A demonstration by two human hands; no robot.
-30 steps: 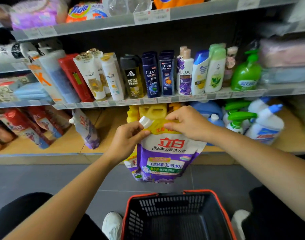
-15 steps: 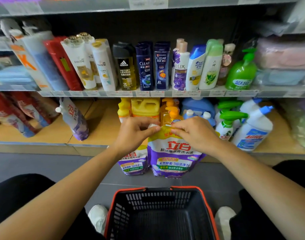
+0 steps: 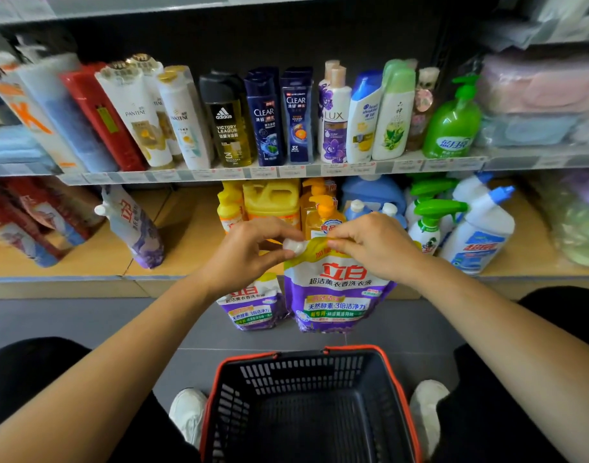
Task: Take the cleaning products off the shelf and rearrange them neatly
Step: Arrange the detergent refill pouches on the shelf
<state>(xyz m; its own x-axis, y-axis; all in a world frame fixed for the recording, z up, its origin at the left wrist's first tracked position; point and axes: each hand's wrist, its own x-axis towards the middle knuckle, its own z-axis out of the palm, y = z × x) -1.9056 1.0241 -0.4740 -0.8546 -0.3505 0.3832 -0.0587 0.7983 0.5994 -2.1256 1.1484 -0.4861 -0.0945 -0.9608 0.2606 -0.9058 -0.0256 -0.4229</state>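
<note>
A purple and white laundry-liquid pouch hangs in front of the bottom shelf's edge. My left hand pinches its white cap at the top left corner, and my right hand pinches its yellow top edge. A second pouch of the same kind sits just left of it and behind, partly hidden by my left wrist. A third pouch leans alone on the wooden bottom shelf at the left.
Yellow jugs, an orange pump bottle, blue bottles and green-trigger sprayers crowd the bottom shelf behind my hands. Shampoo bottles line the shelf above. A black basket with a red rim stands on the grey floor between my white shoes.
The view has tilted down and closer. Both hands have lowered the pouch slightly toward the shelf's front edge, keeping their hold on its top.
</note>
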